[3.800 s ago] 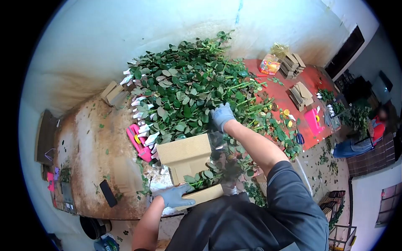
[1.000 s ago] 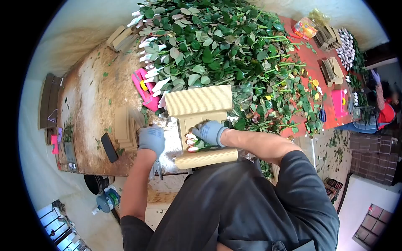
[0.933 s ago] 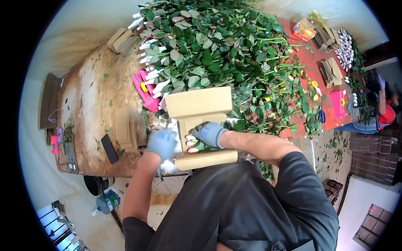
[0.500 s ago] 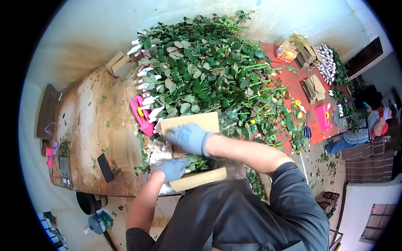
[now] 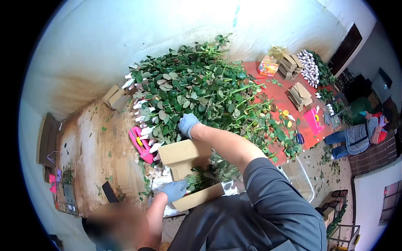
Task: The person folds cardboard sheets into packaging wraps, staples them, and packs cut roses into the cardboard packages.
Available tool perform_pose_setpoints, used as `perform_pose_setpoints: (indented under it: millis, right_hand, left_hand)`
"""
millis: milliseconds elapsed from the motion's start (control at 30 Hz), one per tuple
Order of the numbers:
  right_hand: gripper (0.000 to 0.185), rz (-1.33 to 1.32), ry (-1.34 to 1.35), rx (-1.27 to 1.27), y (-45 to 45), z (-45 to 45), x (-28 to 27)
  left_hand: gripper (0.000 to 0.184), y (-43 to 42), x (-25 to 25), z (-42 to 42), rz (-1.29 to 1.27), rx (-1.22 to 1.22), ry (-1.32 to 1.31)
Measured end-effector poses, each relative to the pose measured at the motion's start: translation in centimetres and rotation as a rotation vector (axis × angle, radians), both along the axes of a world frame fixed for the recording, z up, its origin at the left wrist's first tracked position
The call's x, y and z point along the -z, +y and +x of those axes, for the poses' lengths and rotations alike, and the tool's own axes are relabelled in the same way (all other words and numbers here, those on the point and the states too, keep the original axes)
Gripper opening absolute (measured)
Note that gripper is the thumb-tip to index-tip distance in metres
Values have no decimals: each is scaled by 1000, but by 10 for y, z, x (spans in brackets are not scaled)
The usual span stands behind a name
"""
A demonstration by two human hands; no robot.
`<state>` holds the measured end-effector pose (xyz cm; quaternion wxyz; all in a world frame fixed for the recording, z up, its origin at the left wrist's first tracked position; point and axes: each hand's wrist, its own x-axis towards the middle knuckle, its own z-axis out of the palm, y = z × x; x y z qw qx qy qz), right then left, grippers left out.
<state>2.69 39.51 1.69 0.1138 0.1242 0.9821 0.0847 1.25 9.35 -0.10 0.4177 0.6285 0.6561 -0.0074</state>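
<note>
My left hand (image 5: 173,190), in a grey glove, is at the left end of an open cardboard wrap (image 5: 180,154). Its fingers are closed around the end of some leafy rose stems (image 5: 200,180) lying between the wrap's two raised flaps; the fingertips are partly hidden. Beyond the far flap, my gloved right hand (image 5: 188,124) reaches into a large pile of leafy roses (image 5: 197,90). Leaves hide its fingers, so I cannot see whether it grips a stem. White-covered heads (image 5: 144,131) line the pile's left side. A pink tool with a yellow knob (image 5: 141,145) lies beside them.
Flat cardboard pieces (image 5: 129,175) and a black phone (image 5: 109,192) lie to the left. A person's blurred head (image 5: 115,226) is at lower left. Folded cardboard (image 5: 299,96), scissors (image 5: 300,138) and a pink tool (image 5: 313,121) are on the red surface. Another person (image 5: 359,134) stands far right.
My right hand has moved from the wrap's far flap up into the rose pile. My left hand stays at the wrap. A person's head has come into view at lower left.
</note>
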Motion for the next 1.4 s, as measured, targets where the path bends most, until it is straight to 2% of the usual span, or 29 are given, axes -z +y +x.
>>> perform_pose_setpoints:
  millis: [133, 200, 267, 333, 367, 433, 467, 533, 600, 667, 767, 800, 867, 933, 967, 1000, 1067, 1200, 1267, 1300, 1367, 1400]
  right_hand:
    - [23, 0, -126, -7, -2, 2, -30]
    - [21, 89, 145, -101, 4, 10, -44]
    - [19, 184, 293, -92, 19, 13, -60]
    - [15, 260, 416, -2, 28, 20, -98]
    - [12, 270, 588, -9, 36, 26, -116]
    - [17, 186, 722, 105, 42, 38, -164]
    - [26, 162, 706, 144, 44, 48, -185]
    - [27, 171, 1016, 9, 42, 72, -214]
    - [26, 185, 1001, -67, 27, 91, -242]
    - [24, 102, 828, -199, -4, 109, -258]
    - [17, 24, 556, -307, -46, 123, -226]
    - [21, 23, 393, -276, -54, 122, -206]
    - [19, -44, 401, -302, -53, 125, -160]
    - [13, 62, 385, -212, -27, 124, -117]
    - [14, 134, 308, -133, -3, 123, -88]
    - [15, 115, 210, -14, 9, 125, -88]
    - [16, 130, 332, 75, 20, 135, -83]
    - [10, 180, 542, -10, -26, 163, -114]
    - [9, 188, 535, -49, -65, 179, -134]
    - [9, 157, 536, -55, -71, 187, -128]
    - [7, -196, 463, -44, -96, 191, -106]
    - [7, -200, 418, -35, -103, 191, -87]
  left_hand:
    - [44, 0, 13, -2, -49, 47, 49]
    - [45, -7, 31, -5, 44, 38, 52]
    - [44, -4, 25, -4, 27, 26, 49]
    - [47, -2, 12, 0, 3, 0, 36]
    - [48, -1, 3, 2, -29, -11, 44]
    - [47, 0, 3, 2, -48, -18, 47]
    - [47, 1, 0, 3, -49, -30, 38]
    - [47, 5, -11, 5, -104, -31, 71]
    - [47, 4, -9, 4, -99, -20, 82]
    - [50, 4, -7, 3, -113, -31, 42]
    - [55, -3, 24, -4, 3, 87, 60]
    - [55, -7, 25, -5, 5, 115, 57]
    - [45, -10, 29, -5, 116, 38, 43]
    - [46, -14, 43, -7, 137, 15, 61]
    - [45, -6, 22, -1, 61, 0, 34]
    - [44, -1, 3, 1, -19, -26, 15]
    - [44, -2, 10, -1, 22, -12, -5]
    - [41, -6, 17, -3, 88, -53, -13]
    - [43, 2, 16, -3, 3, -69, -37]
    - [45, 1, 33, -9, 24, -22, -26]
    - [48, -18, 50, -17, 42, 81, 10]
    - [49, -22, 69, -23, 2, 216, 141]
